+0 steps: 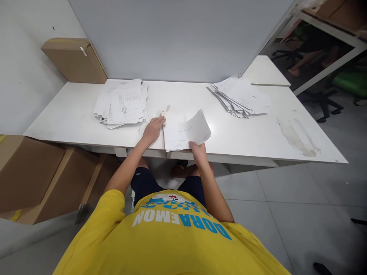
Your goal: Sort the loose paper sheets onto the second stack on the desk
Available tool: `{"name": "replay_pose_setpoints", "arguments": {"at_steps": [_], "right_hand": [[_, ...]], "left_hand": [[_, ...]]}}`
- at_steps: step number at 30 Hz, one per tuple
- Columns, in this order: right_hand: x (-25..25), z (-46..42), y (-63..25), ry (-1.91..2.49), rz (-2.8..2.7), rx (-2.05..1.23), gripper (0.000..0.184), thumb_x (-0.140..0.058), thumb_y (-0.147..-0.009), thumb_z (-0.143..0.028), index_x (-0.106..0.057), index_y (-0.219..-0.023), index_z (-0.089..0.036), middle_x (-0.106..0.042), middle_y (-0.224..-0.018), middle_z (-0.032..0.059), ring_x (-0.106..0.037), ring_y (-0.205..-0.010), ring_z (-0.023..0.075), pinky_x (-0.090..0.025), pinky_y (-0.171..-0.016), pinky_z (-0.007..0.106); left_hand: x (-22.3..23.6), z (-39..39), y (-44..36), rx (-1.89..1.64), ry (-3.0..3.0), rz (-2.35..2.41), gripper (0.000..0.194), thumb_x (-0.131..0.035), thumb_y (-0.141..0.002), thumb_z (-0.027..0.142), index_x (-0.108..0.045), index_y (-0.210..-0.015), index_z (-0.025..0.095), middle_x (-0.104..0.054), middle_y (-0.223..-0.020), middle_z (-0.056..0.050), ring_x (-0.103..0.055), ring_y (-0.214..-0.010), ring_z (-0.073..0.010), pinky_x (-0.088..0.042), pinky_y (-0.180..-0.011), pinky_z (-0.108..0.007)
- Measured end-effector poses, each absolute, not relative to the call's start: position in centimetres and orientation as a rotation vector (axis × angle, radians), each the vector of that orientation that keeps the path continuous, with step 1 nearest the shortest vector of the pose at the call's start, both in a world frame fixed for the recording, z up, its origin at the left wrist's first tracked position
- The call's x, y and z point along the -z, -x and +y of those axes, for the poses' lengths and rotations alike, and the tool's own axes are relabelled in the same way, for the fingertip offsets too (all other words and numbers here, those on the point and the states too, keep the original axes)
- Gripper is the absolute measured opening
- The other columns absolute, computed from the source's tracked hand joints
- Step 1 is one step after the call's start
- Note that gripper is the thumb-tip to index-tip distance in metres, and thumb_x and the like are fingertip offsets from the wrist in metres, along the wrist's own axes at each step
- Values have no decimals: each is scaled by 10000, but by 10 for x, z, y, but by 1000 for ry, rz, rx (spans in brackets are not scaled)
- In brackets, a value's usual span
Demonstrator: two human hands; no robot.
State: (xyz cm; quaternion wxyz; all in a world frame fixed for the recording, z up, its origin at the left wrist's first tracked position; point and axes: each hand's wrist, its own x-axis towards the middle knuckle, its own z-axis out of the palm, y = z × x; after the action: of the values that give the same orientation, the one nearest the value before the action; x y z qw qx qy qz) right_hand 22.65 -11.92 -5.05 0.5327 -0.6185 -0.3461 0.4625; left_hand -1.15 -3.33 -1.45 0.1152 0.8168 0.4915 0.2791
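Observation:
A thin sheaf of white papers (pixel 183 133) lies at the front edge of the white table, its right side bent upward. My right hand (pixel 198 150) pinches the near right corner of that sheaf, thumb on top. At the sheaf's left edge my left hand (pixel 153 130) has its fingers closed at a small cream-coloured block (pixel 163 114). What the block is cannot be made out, and its lower part is hidden by the fingers. Left of my hands sits a stack of printed papers (pixel 123 103). Another, fanned-out stack of papers (pixel 241 97) rests at the back right.
The white table (pixel 286 114) backs onto a grey panel (pixel 177 38). A cardboard box (pixel 74 63) stands at the back left corner. More large cardboard boxes (pixel 31 172) are below the table's left side. Office chairs and a person's legs (pixel 306 63) show at the upper right.

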Motion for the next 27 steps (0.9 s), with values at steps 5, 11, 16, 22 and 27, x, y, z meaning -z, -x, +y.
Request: {"name": "replay_pose_setpoints", "arguments": {"at_steps": [5,11,16,22,27], "right_hand": [[49,-122,-221,1429,-752,-1200,527,-633,-708,-254,-592,-1227,-175,-698,-1103,102,-650,-1053,264,-631,-752,363],[33,-130,-222,1258,-652,-1350,655,-685,-702,-264,-504,-1331,-237,-606,-1309,81,-628,-1123,262,-658,-790,414],[23,-125,-230,1170,-663,-1397,658,-710,-701,-258,-494,-1321,-286,-614,-1294,38,-619,-1156,253,-666,-813,424],[28,-126,-230,1252,-625,-1387,665,-715,-674,-246,-516,-1308,-238,-632,-1270,77,-629,-1137,277,-648,-836,455],[29,-143,-254,1308,-509,-1222,687,-732,-654,-268,-516,-1306,-249,-640,-1263,78,-626,-1142,266,-630,-857,446]], "left_hand": [[29,-31,20,-678,-2610,1343,658,-348,-801,-48,-484,-1431,86,-461,-1521,-119,-420,-1423,-217,-370,-1187,-424],[28,-28,14,-623,-2695,1413,552,-352,-866,-6,-566,-1361,115,-541,-1449,-121,-468,-1394,-227,-400,-1156,-467],[22,-31,9,-609,-2728,1406,503,-318,-916,27,-584,-1338,97,-551,-1427,-156,-488,-1379,-230,-345,-1179,-497],[17,-29,14,-663,-2686,1419,560,-342,-856,0,-586,-1342,133,-559,-1424,-132,-510,-1361,-222,-390,-1143,-473],[16,-25,18,-716,-2688,1407,622,-348,-801,-27,-577,-1351,155,-559,-1431,-104,-529,-1344,-221,-431,-1093,-450]]}}
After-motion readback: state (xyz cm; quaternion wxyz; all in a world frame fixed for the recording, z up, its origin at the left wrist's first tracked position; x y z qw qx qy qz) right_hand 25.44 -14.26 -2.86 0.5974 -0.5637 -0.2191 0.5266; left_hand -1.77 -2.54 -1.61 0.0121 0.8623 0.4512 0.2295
